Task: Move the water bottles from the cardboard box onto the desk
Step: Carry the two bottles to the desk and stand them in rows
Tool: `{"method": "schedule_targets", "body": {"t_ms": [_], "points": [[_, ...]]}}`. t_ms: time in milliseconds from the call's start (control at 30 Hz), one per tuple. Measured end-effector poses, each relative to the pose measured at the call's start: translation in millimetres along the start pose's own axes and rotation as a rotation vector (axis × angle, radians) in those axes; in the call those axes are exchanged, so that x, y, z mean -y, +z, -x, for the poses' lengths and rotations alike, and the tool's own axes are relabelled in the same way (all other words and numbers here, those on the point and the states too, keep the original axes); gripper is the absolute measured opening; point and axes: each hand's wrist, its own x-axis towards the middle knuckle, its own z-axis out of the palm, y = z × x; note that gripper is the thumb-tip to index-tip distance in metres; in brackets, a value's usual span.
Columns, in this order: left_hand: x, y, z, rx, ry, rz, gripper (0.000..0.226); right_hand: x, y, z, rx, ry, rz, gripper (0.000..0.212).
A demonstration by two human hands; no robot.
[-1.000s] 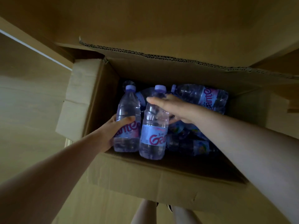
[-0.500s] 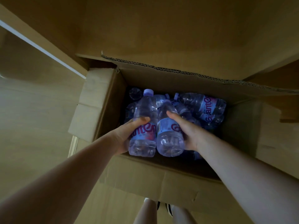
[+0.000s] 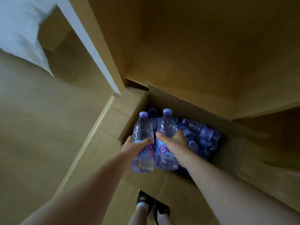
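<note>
Both bottles have risen since a sec ago: they now sit above the cardboard box (image 3: 162, 189) near edge, caps up, side by side & touching. Left hand (image 3: 134, 147) has fingers clamped round the left bottle (image 3: 142, 140); right hand (image 3: 174, 143) is clamped on the right bottle (image 3: 166, 140). So the lift-out looks underway; the desk isn't clearly in view. Count: 2 bottles held, approx 3+ loose bottles (image 3: 206, 137) left in the box, heap too dim to count exactly.

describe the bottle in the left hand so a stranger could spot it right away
Find the open cardboard box. Two capped bottles are held over its near edge; the left hand grips the left bottle, nearest the box's left wall, unlike its neighbour.
</note>
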Motion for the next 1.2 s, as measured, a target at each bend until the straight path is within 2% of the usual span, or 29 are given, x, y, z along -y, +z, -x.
{"method": "schedule_targets", "body": {"t_ms": [167, 333, 433, 500, 600, 700, 967, 1200], "points": [[-21.1, -50.1, 71.4, -0.091, 0.035, 0.138, 0.018, 30.7, 6.3, 69.1, 0.003, -0.182, 0.126, 0.068], [-43.2, -115.2, 152.4, -0.163, 0.114, 0.208, 0.031, 76.6, 25.3, 147.0, 0.023, -0.351, 0.273, 0.057], [-50.7, -157.9, 196.0, -0.296, 0.161, 0.282, 0.045, 109.7, 54.7, 191.8, 0.020, -0.434, 0.283, 0.056], [-52.7, -189.3, 219.7, -0.378, 0.193, 0.334, 0.054, 132.3, 82.0, 218.7, 0.028, -0.488, 0.297, 0.061], [-47.0, -243.7, 246.3, -0.495, 0.204, 0.414, 0.045, 166.1, 129.5, 256.0, 0.068, -0.544, 0.356, 0.063], [-35.3, -304.5, 263.0, -0.588, 0.202, 0.475, 0.052, 198.5, 183.5, 292.0, 0.107, -0.606, 0.403, 0.061], [2.1, -474.8, 296.5, -0.706, 0.155, 0.594, 0.056, 262.2, 343.7, 361.7, 0.236, -0.680, 0.442, 0.067], [-6.5, -581.3, 301.5, -0.841, 0.111, 0.692, 0.061, 311.6, 452.4, 396.7, 0.355, -0.715, 0.513, 0.073]]}}
